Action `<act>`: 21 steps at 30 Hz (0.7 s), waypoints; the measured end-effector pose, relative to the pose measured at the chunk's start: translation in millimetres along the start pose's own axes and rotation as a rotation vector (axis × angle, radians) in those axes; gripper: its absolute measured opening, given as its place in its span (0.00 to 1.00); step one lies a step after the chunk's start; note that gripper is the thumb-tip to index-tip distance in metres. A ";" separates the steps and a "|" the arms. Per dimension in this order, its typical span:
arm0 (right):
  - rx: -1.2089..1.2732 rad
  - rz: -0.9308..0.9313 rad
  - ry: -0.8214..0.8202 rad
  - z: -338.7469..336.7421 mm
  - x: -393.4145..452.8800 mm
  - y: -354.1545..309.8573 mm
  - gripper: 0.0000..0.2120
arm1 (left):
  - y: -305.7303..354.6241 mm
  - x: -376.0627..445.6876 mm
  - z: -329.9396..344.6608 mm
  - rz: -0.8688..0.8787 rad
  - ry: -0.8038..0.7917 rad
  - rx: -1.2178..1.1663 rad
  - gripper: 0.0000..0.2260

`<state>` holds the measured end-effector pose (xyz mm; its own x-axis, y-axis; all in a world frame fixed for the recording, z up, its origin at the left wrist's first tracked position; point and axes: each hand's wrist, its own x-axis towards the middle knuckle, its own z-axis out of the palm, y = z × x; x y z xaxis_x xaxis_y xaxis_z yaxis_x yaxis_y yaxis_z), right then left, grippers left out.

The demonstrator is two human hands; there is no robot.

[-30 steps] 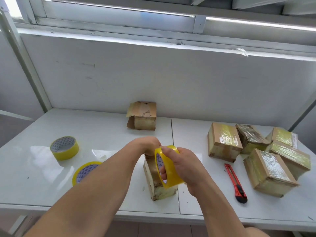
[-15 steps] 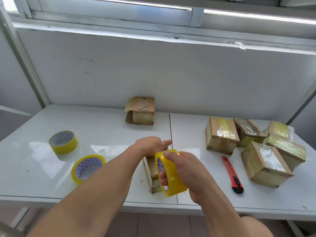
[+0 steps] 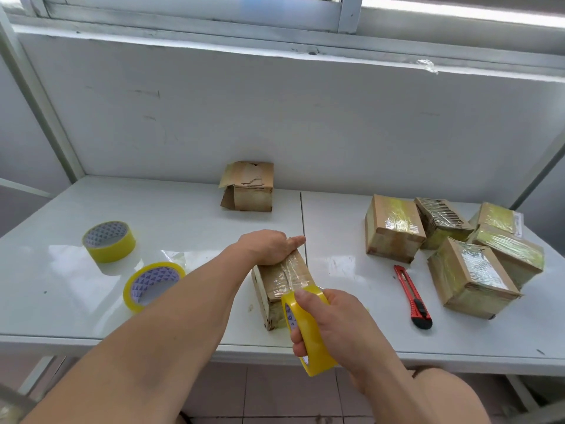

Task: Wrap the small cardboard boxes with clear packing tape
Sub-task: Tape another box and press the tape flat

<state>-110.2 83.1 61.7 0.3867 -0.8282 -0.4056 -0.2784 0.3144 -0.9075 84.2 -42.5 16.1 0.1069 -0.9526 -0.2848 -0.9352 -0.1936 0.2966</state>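
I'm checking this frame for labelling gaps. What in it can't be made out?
Head view only:
- Far end of the box being taped: covered by the left hand.
- The box's near lower corner: behind the tape roll in the right hand.
- Underside of the five wrapped boxes: hidden against the table.
- Printing on the open box: too small to read.

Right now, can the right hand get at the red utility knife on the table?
Probably not freely: the right hand grips the tape roll, whose tape runs to the box. The red utility knife lies unobstructed to its right.
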 end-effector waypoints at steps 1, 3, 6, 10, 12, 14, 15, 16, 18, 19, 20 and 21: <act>0.001 -0.001 0.002 -0.7 -0.2 3.4 0.13 | -0.4 1.2 0.3 0.001 -0.003 -0.002 0.34; 0.013 -0.009 0.007 -1.8 -0.3 8.9 0.13 | -1.1 2.3 0.8 -0.001 -0.016 -0.014 0.34; -0.001 -0.019 0.021 -2.4 0.5 16.4 0.14 | -1.2 2.6 0.4 -0.005 -0.033 -0.031 0.34; -0.059 -0.022 0.023 -2.6 2.9 27.5 0.14 | 1.6 -1.0 5.0 -0.017 0.006 -0.004 0.32; -0.058 -0.018 0.020 -2.7 4.0 32.1 0.13 | 0.7 -2.8 8.9 -0.026 0.078 0.040 0.33; -0.046 -0.010 0.018 -2.7 4.4 35.5 0.13 | 2.1 -8.2 10.8 0.017 0.242 0.167 0.32; -0.045 -0.008 0.015 -2.6 4.8 36.6 0.13 | 4.1 -11.9 11.5 0.069 0.356 0.276 0.31; -0.050 -0.007 0.011 -2.5 4.7 37.2 0.13 | 7.4 -17.2 12.3 0.137 0.465 0.399 0.28; -0.051 -0.009 -0.004 -1.3 4.1 38.1 0.13 | 14.6 -29.1 14.5 0.247 0.561 0.550 0.22; -0.040 -0.010 -0.008 -0.6 4.0 38.7 0.12 | 16.8 -32.8 15.5 0.254 0.551 0.561 0.21; -0.031 -0.013 -0.011 0.0 3.9 39.4 0.12 | 18.6 -34.6 15.9 0.223 0.521 0.556 0.20; -0.030 -0.017 -0.011 0.2 4.0 40.3 0.12 | 20.7 -36.0 16.2 0.183 0.494 0.550 0.20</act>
<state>-119.6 92.5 23.4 0.4009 -0.8281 -0.3919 -0.2984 0.2864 -0.9105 55.6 -8.4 17.8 -0.0481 -0.9776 0.2050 -0.9723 -0.0012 -0.2337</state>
